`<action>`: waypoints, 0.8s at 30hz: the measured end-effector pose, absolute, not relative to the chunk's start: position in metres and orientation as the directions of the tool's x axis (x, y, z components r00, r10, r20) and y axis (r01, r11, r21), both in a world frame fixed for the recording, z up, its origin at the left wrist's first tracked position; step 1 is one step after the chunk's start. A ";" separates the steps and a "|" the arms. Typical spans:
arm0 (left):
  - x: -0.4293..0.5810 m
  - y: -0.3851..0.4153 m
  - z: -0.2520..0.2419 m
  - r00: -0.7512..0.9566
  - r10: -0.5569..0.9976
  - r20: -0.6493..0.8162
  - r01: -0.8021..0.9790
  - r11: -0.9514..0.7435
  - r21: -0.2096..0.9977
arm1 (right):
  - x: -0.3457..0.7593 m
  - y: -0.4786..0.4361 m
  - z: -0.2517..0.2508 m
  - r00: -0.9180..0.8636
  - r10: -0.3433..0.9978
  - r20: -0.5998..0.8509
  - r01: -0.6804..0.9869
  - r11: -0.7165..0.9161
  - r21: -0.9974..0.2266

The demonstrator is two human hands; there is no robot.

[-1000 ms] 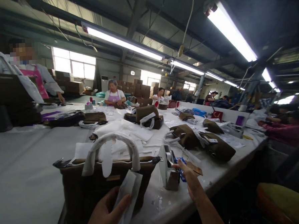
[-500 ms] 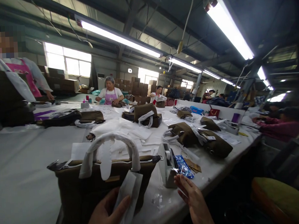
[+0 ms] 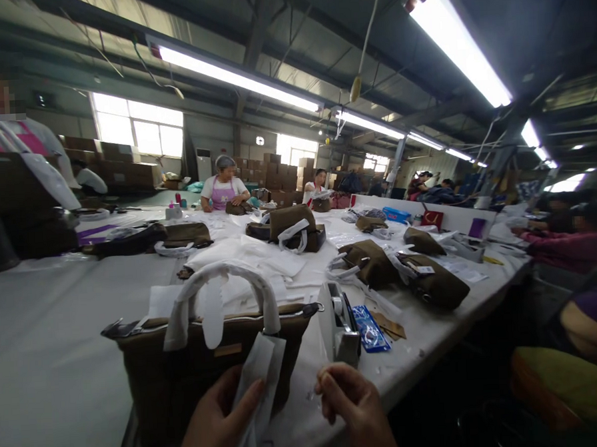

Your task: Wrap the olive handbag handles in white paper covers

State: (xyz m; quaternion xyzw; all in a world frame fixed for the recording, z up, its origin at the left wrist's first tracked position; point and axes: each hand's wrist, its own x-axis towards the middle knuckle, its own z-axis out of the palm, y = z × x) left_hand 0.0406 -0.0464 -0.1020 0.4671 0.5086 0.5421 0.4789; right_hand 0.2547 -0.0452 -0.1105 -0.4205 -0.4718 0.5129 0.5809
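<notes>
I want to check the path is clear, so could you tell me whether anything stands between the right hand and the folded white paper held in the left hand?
Nothing visible does. The right hand is just beside the white paper pinched in the left hand, with only open air over the table edge between them. The tape dispenser stands farther back, outside that gap.

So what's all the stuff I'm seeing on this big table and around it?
handbag: one, brown, handles wrapped in white, standing at the near edge
tape dispenser: one, grey, right of the handbag
blue packet: one, flat beside the dispenser
other handbags: several, brown, lying further along the table
white sheets: a pile, mid-table
table: one, long, white-covered
workers: several, seated or standing round the far sides
ceiling lights: long tubes overhead
left hand: holds a white paper strip against the handbag
right hand: fingertips pinched together, seemingly on a small clear piece, just below the dispenser
</notes>
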 end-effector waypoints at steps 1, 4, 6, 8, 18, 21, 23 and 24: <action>0.041 -0.047 -0.101 -0.107 0.994 0.033 -0.033 -0.037 0.999 | 0.241 -0.047 -0.098 -0.041 0.989 0.142 -0.221 0.130 -0.967; 0.043 -0.048 -0.100 -0.114 0.991 0.065 0.006 -0.065 0.998 | 0.208 -0.042 -0.073 -0.154 0.972 0.179 -0.192 0.148 -0.970; 0.044 -0.048 -0.100 -0.120 0.991 0.067 0.015 -0.065 0.998 | 0.195 -0.032 -0.068 -0.143 0.972 0.184 -0.088 0.173 -0.981; 0.044 -0.048 -0.101 -0.125 0.990 0.066 0.014 -0.065 0.998 | 0.190 -0.022 -0.068 -0.097 0.976 0.195 0.063 0.201 -0.978; 0.038 -0.048 -0.109 -0.084 0.994 0.065 0.011 -0.064 0.998 | 0.203 -0.016 -0.058 -0.006 0.952 0.307 0.594 0.250 -0.765; 0.037 -0.046 -0.110 -0.094 0.995 0.046 -0.007 -0.047 0.999 | 0.205 -0.013 -0.070 0.018 0.990 0.138 0.440 0.116 -0.891; 0.036 -0.045 -0.110 -0.086 0.995 0.041 -0.030 -0.044 0.999 | 0.202 -0.009 -0.085 -0.064 0.998 -0.018 0.188 -0.006 -0.982; 0.036 -0.044 -0.110 -0.079 0.996 0.040 -0.039 -0.043 0.998 | 0.201 -0.008 -0.092 -0.109 0.992 -0.066 0.073 -0.058 -0.996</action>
